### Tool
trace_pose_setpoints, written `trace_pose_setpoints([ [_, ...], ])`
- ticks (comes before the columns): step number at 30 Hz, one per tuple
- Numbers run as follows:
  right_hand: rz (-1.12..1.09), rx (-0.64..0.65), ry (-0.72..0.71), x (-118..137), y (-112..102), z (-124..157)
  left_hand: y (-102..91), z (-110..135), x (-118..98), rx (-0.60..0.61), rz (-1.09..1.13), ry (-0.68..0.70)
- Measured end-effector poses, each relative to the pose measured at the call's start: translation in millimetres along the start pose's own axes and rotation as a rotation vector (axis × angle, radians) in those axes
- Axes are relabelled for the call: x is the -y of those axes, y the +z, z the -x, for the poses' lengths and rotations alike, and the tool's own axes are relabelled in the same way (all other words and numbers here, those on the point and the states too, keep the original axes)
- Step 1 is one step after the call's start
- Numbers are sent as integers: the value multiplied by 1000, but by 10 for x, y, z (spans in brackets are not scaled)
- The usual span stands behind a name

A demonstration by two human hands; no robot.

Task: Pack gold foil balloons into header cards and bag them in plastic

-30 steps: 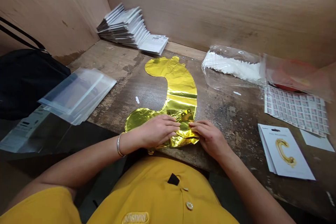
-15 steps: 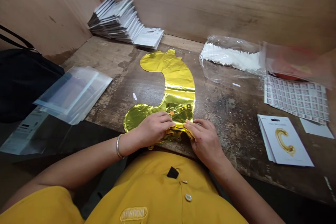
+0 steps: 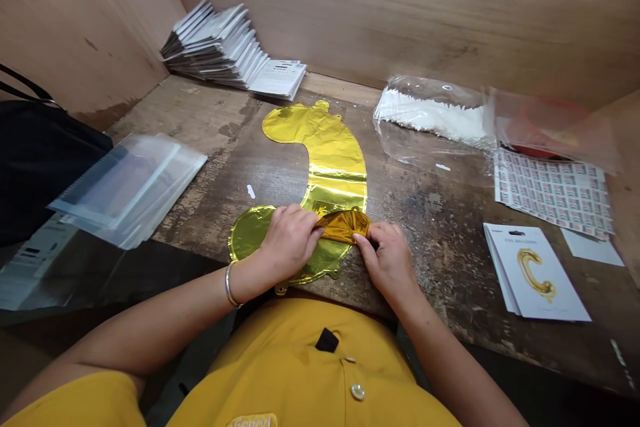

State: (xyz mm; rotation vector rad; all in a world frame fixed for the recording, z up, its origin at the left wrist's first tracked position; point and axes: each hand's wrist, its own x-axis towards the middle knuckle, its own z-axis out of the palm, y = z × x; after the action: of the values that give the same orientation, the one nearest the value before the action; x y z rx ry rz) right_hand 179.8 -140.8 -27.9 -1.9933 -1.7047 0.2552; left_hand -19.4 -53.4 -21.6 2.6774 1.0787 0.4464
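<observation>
A gold foil balloon in the shape of a letter C [image 3: 335, 160] lies flat on the wooden table [image 3: 210, 127], its round lower end under my left hand [image 3: 290, 240]. That hand presses and pinches the foil near a folded gold strip [image 3: 343, 227]. My right hand [image 3: 385, 260] holds the strip's other end between thumb and fingers. The foil beneath my hands is hidden.
Stacked balloon packs [image 3: 220, 47] stand against the back wall. Clear plastic sleeves [image 3: 130, 190] and a black bag [image 3: 45, 167] lie left. To the right are a bag of white items [image 3: 430, 113], a label sheet [image 3: 553, 193] and balloon cards [image 3: 533, 273].
The bunched lower foil has become a neat folded strip held between my hands. The round lower end now lies flatter, and the view has shifted slightly.
</observation>
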Motion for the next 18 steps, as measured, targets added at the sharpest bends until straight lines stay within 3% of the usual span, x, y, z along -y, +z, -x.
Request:
trace_pose_setpoints([
  [6, 97, 45, 62, 33, 15, -48, -32, -41, 13, 22, 64, -120],
  [8, 141, 40, 81, 53, 17, -48, -24, -51, 34, -40, 2, -46],
  [10, 180, -39, 57, 63, 26, -46, -3, -73, 77, -79, -57, 146],
  [12, 189, -91, -75, 43, 36, -54, 24, -106, 147, -10, -52, 373],
  [14, 145, -11, -272, -14, 32, -76, 42, -141, 236, 128, -7, 501],
  [16, 71, 150, -400, -90, 12, -108, 43, -157, 323, 222, 38, 494],
  [18, 17, 243, -415, -152, -8, -132, 33, -144, 385, 245, 73, 452],
])
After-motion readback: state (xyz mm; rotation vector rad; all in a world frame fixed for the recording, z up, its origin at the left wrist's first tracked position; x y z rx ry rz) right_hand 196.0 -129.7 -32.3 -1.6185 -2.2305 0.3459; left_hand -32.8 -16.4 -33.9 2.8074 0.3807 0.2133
